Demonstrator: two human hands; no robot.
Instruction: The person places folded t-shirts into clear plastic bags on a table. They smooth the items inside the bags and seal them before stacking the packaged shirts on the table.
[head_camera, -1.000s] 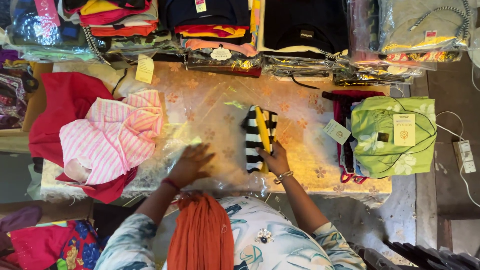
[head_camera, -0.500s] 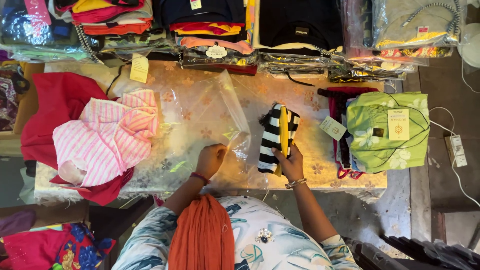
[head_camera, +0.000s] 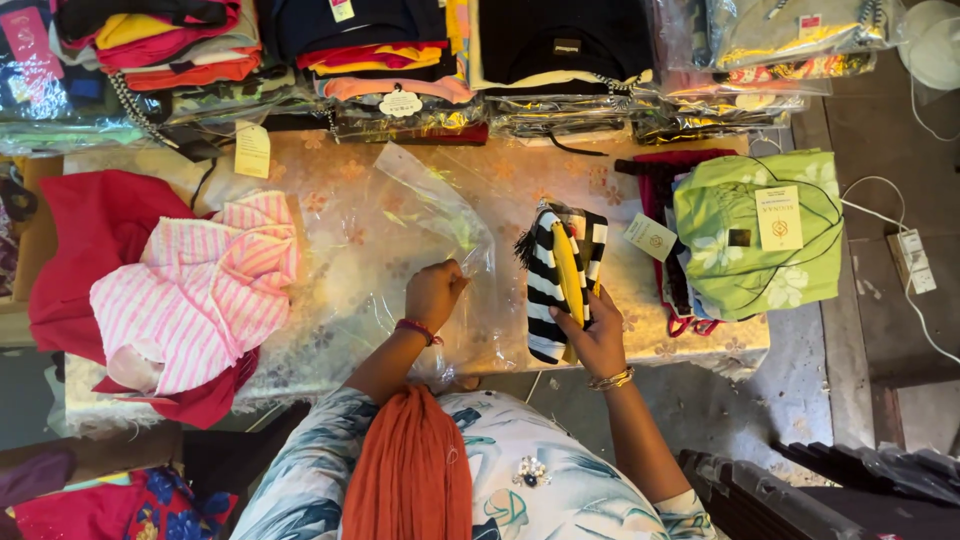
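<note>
Left hand (head_camera: 435, 293) is what we're looking at first in the head view: it's closing its fingers on the edge of a clear plastic bag (head_camera: 400, 235) and lifting that edge off the table, so the film is standing up crinkly and shiny, with its mouth seeming to open toward the right. Right hand (head_camera: 600, 340) is gripping the near end of a folded black-and-white striped garment (head_camera: 550, 285) with a yellow band running down its middle. We're seeing the bundle's long axis going away from us across the table, and it's sitting just beside the bag, on its right, so the right hand is clearly the nearer one to it. The knit is looking soft and thick, with a dark fringe at the far left corner.

Around that we're spotting a pink striped top (head_camera: 200, 290) lying on red cloth (head_camera: 80, 240) off to the left, a green floral garment (head_camera: 755, 235) with a tag on the right, and stacks of packed clothes (head_camera: 400, 60) along the far edge of the patterned table (head_camera: 330, 170).
</note>
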